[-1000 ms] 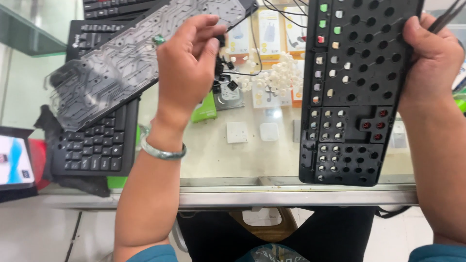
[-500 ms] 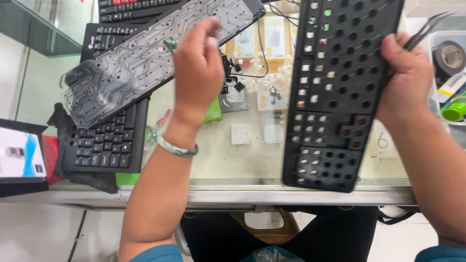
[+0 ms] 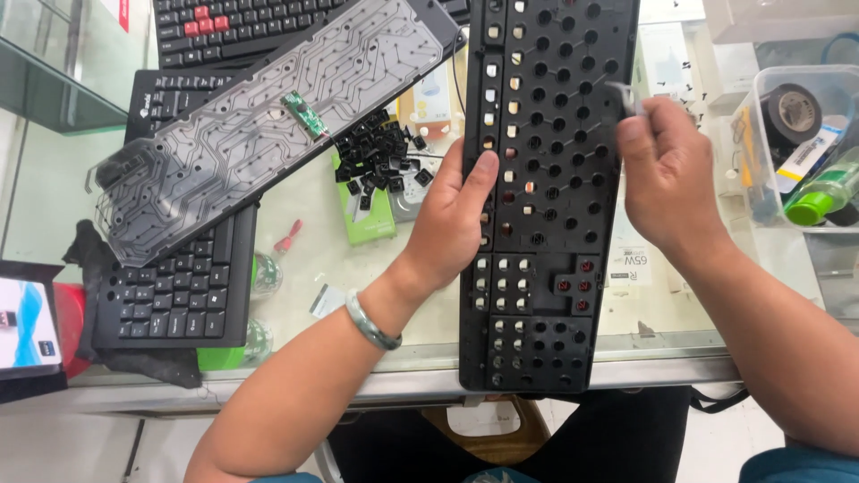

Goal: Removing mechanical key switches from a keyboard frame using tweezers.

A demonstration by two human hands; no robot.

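Left hand (image 3: 452,224): fingers spread flat, gripping the left edge of the black keyboard frame (image 3: 546,197).
Right hand (image 3: 667,174): loosely curled, pinching a small pale piece (image 3: 624,92) over the frame.
Frame: upright lengthwise above the glass table (image 3: 304,259).

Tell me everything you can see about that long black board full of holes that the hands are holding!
The black keyboard frame looks like hard plastic, long and flat, full of round holes in rows. Most keys are gone; some holes show pale or reddish bits inside. It runs lengthwise away from the person, its near end sticking out over the glass table's edge. The left hand grips its left side, thumb on top. The right hand rests over its right edge, fingers pinching something small.
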